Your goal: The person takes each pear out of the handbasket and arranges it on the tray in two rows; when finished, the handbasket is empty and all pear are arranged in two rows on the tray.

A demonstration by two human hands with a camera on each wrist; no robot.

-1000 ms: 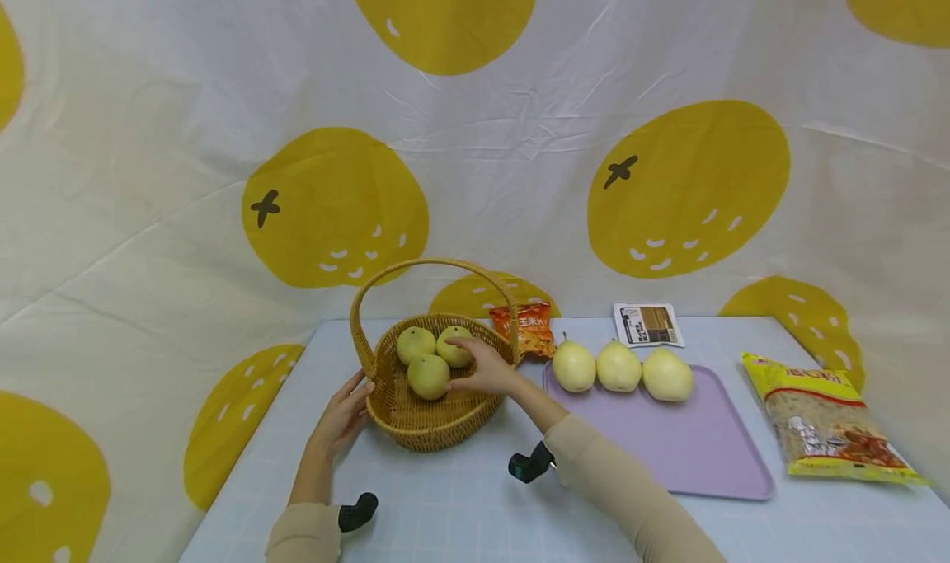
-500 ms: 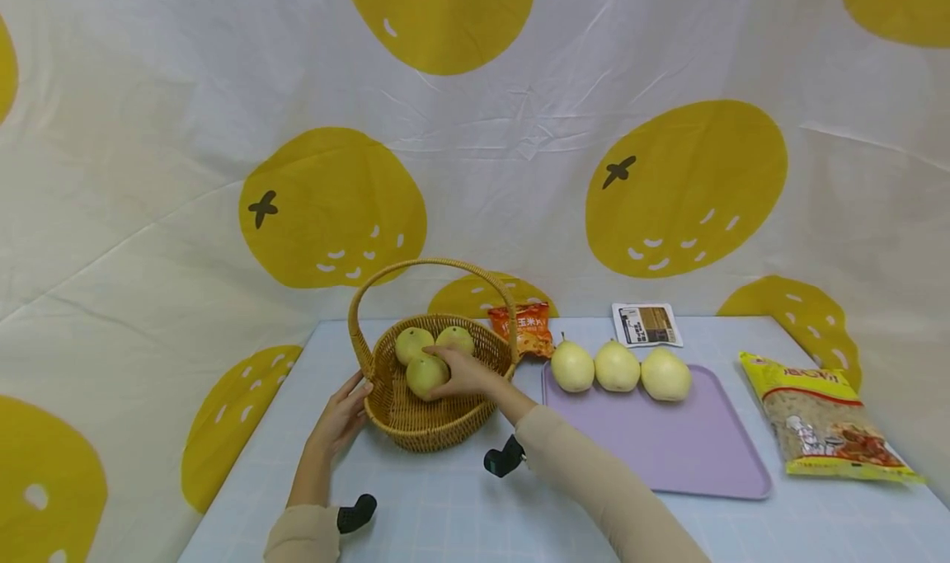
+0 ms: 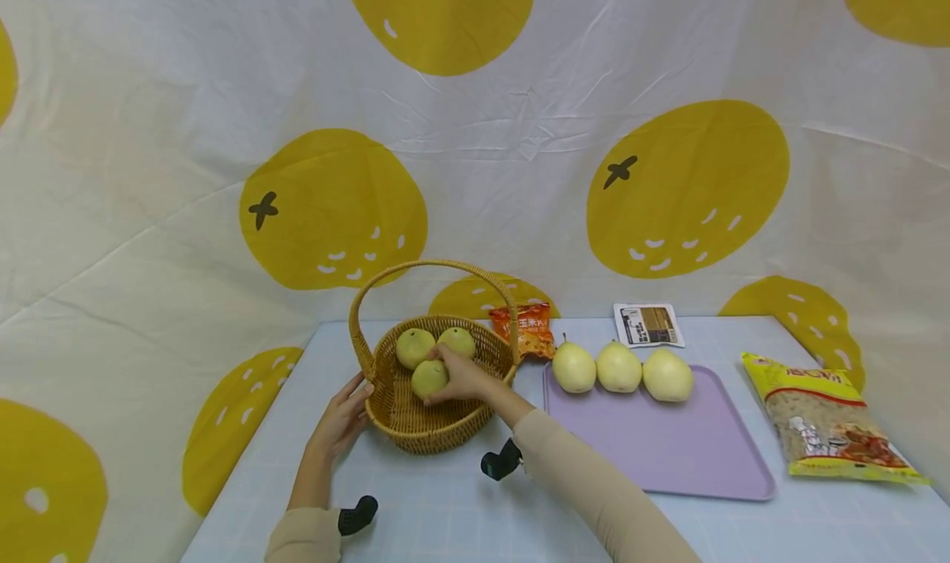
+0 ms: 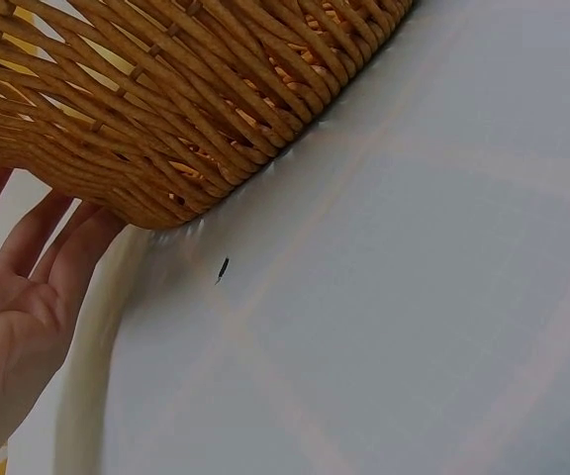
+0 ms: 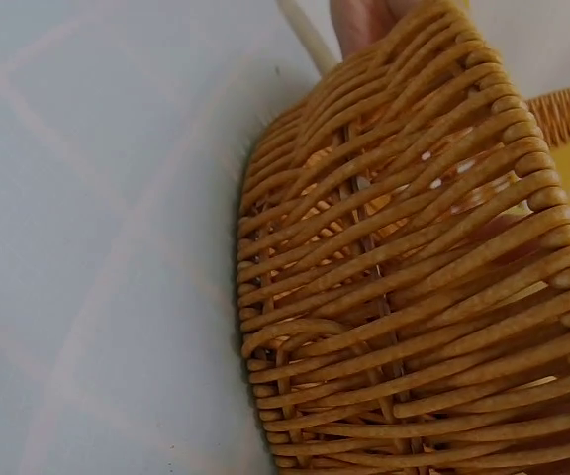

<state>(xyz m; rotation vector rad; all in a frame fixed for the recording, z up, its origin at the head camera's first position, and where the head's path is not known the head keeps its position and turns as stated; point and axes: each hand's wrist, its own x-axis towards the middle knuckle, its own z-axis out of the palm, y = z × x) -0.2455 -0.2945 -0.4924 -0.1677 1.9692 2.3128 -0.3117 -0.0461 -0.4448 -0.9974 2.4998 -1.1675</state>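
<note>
A wicker basket [image 3: 423, 439] with a tall arched handle holds three round, yellow-green citrus fruits. My right hand [image 3: 462, 375] reaches in from the right and grips the front fruit [image 3: 428, 379], thumb at its near side and fingers over its far side. Behind it lie a back-left fruit [image 3: 414, 347] and a back-right fruit [image 3: 457, 340]. My left hand [image 3: 340, 415] rests against the basket's left side. In the left wrist view, the left fingers [image 4: 82, 242] look nearly straight where they touch the wicker. Wicker hides most of the right hand in the right wrist view.
Three pale pears [image 3: 618, 368] stand in a row at the back of a purple tray [image 3: 668, 456]. An orange snack bag [image 3: 533, 330] sits behind the basket's right side. Farther back lies a flat packet [image 3: 648, 325]; a yellow-edged food bag [image 3: 827, 419] is at the far right.
My right hand has moved left from the back-right fruit and taken hold of the front one, which has turned and shifted slightly. The left hand stays at the basket.
</note>
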